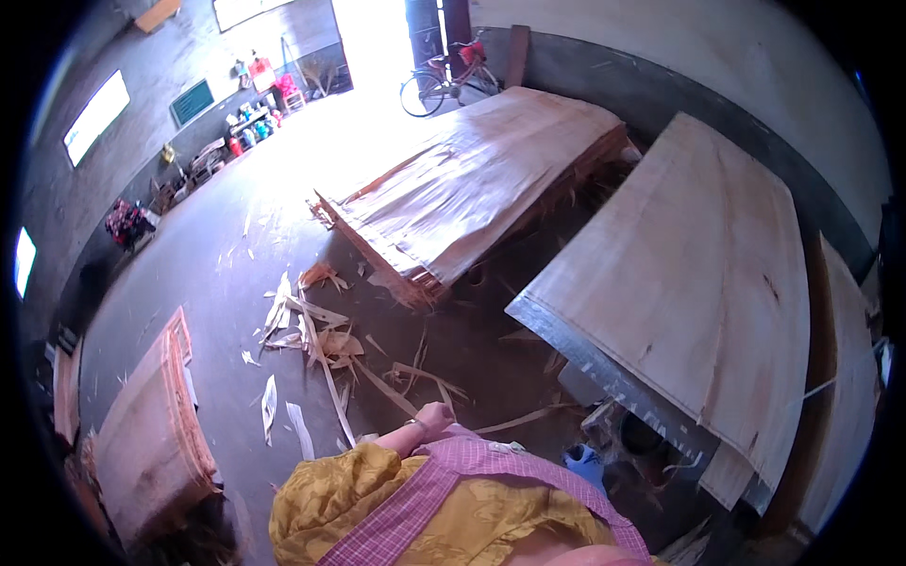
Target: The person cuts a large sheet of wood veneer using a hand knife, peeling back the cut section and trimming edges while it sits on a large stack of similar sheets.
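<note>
My left hand is in front of my waist, at the upper edge of my pink checked apron. Its fingers look curled closed; what they hold, if anything, is hidden. A band circles that wrist, and a yellow patterned sleeve covers the arm above the forearm. Thin wood strips lie on the floor just beyond the hand. My right hand does not show. To the right stands a work table bearing a large pale wood veneer sheet, its near edge edged in grey.
A wide stack of veneer sheets lies ahead, with ragged edges. Wood scraps litter the floor before it. Another stack is at left. A bicycle stands by the bright doorway. A blue object sits low beside the table.
</note>
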Demonstrator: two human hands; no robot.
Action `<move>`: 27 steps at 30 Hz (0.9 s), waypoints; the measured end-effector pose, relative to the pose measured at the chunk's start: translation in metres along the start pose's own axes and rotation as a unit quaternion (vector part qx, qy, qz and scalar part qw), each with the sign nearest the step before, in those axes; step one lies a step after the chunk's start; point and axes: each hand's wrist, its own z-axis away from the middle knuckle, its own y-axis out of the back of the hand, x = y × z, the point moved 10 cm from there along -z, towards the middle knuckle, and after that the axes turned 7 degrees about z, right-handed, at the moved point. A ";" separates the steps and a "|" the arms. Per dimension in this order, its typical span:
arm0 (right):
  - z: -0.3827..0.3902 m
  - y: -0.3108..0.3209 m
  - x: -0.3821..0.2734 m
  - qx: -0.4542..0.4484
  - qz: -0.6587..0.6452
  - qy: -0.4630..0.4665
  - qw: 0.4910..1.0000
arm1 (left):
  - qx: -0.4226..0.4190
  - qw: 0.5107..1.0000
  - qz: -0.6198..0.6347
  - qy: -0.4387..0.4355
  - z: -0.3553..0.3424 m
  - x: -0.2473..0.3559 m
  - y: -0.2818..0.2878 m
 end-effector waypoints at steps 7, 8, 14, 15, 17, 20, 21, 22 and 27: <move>0.000 0.044 0.050 0.251 0.068 0.052 0.964 | -0.058 0.989 -0.133 -0.015 -0.039 0.078 -0.017; -0.007 0.051 0.049 0.246 0.098 0.030 0.964 | -0.055 0.993 -0.106 0.001 -0.047 0.070 -0.015; 0.001 0.128 0.096 0.258 -0.010 -0.125 0.958 | -0.161 0.985 0.063 0.012 -0.155 0.033 -0.097; 0.007 0.138 0.108 0.246 -0.033 -0.162 0.955 | -0.179 0.982 0.062 0.014 -0.162 0.048 -0.115; 0.033 0.152 0.151 0.283 0.000 -0.255 0.924 | -0.218 0.974 0.057 0.012 -0.168 0.099 -0.142; 0.084 0.165 0.243 0.465 0.111 -0.310 0.822 | -0.311 0.949 0.057 0.006 -0.155 0.191 -0.181; 0.076 0.173 0.268 0.460 -0.026 -0.355 0.813 | -0.299 0.953 0.053 0.011 -0.163 0.190 -0.176; 0.068 0.181 0.288 0.445 -0.160 -0.393 0.789 | -0.306 0.948 0.087 0.017 -0.172 0.189 -0.176; 0.137 0.167 0.418 0.546 -0.368 -0.538 0.527 | -0.375 0.921 0.094 0.044 -0.149 0.237 -0.212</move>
